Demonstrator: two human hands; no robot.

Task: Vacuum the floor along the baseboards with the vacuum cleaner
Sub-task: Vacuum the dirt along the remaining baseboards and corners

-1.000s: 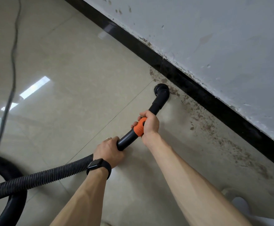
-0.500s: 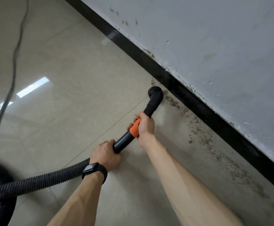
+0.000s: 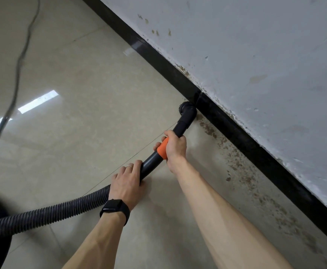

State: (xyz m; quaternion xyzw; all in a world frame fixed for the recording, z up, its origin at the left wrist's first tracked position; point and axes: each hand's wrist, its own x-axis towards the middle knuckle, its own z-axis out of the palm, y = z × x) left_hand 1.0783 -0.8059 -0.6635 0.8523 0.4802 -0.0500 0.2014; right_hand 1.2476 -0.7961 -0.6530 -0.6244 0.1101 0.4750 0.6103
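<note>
Nozzle (image 3: 187, 111) sat on the floor (image 3: 81, 94), its elbow touching the black baseboard (image 3: 255, 152) right at a joint in the board. A bristle ring showed on its left side. Tube (image 3: 152, 162) ran back from it at a slant. Right hand (image 3: 175, 147) was wrapped round the tube at the orange collar (image 3: 163, 149), fingers curled under. Left hand (image 3: 125, 181) gripped the tube's low end, fingers curled over it, where the ribbed hose (image 3: 52, 212) began. Hose trailed off left.

Doing it well, imo: brown specks (image 3: 236, 158) lay in a band on the floor just beside the baseboard, from the nozzle back toward the person. Past the nozzle the strip looked cleaner. So the work prob lay on the near side: draw the nozzle slowly along the board, bristles flat to the tile, edge hugging the black strip, passes overlapping. Some marks looked like stains, not loose dust, and may need scrubbing w/ the bristles. Right hand to steer, left to feed hose slack so nothing tugs the head off line. Mind the cord (image 3: 18, 61) lying well off to the left.

Wall (image 3: 255, 55) above was scuffed and spotted. Watch (image 3: 115, 208) on left wrist, ring (image 3: 129, 166) on a left finger.

Writing/brands: none legible. Watch face was dark, no logo visible on tube or collar.
</note>
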